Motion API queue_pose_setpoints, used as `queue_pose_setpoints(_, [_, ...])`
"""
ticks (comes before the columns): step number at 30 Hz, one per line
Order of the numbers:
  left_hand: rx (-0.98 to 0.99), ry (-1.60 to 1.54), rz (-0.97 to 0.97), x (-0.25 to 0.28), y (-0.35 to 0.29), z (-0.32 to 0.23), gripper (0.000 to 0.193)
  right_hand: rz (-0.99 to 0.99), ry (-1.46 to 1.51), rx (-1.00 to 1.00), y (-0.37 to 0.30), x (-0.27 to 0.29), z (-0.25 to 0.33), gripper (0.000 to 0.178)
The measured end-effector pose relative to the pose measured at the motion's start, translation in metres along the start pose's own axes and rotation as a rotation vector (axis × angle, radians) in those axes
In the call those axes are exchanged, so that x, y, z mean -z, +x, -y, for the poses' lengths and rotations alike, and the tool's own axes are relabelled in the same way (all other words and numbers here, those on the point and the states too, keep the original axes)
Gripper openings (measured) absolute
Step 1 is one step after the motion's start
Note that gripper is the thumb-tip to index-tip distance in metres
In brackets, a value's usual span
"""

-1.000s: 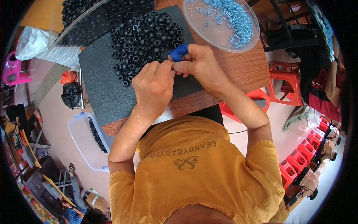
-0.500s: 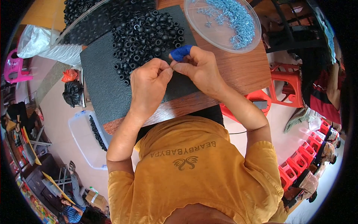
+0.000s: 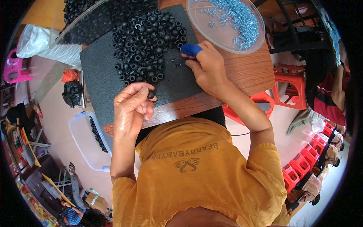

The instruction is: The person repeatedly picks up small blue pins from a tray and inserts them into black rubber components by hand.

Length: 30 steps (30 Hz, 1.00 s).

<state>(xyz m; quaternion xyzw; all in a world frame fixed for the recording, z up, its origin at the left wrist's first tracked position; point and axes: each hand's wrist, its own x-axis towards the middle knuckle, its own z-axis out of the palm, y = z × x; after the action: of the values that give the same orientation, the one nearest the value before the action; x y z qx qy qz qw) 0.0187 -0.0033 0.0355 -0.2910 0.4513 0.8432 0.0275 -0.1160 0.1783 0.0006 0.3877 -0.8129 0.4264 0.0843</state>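
My left hand (image 3: 130,104) is closed near the front edge of the mat, pinching a small black cap (image 3: 151,94) between thumb and fingers. My right hand (image 3: 208,64) wears a blue wrap (image 3: 191,50) on its index finger. That fingertip reaches the right side of a pile of small hollow black caps (image 3: 141,45); the thumb is apart from it, and nothing shows between them. Two tiny silvery pieces, like short springs (image 3: 177,65), lie on the dark mat (image 3: 100,79) beside the right fingertips.
A round clear lid (image 3: 227,41) with many tiny bluish metallic pieces (image 3: 245,32) lies at the far right of the wooden table (image 3: 245,72). A clear tub of black caps (image 3: 89,28) stands far left. On the floor at left is a clear box (image 3: 85,147); red stools (image 3: 291,90) stand right.
My hands were together over the mat and have parted. The left moved down and left with the black cap; the right moved slightly up and right toward the pile, uncovering the silvery pieces.
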Motion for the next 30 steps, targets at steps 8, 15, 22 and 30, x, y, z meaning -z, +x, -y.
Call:
queue_pose_setpoints(8, [0.063,-0.202,0.010,0.010,-0.005,0.009,0.013,0.000,-0.042,0.175,0.005,-0.008,0.001,0.032])
queue_pose_setpoints(15, [0.051,-0.196,0.056,0.008,-0.003,0.021,0.013,0.097,-0.202,0.373,0.002,-0.013,0.002,0.029])
queue_pose_setpoints(22, [0.048,-0.340,0.117,0.005,0.002,0.026,0.014,0.101,0.026,0.159,-0.003,0.003,0.041,0.023])
queue_pose_setpoints(30, [-0.064,-0.291,0.079,-0.008,0.001,0.027,0.017,-0.034,0.100,0.191,-0.010,-0.016,0.057,0.027])
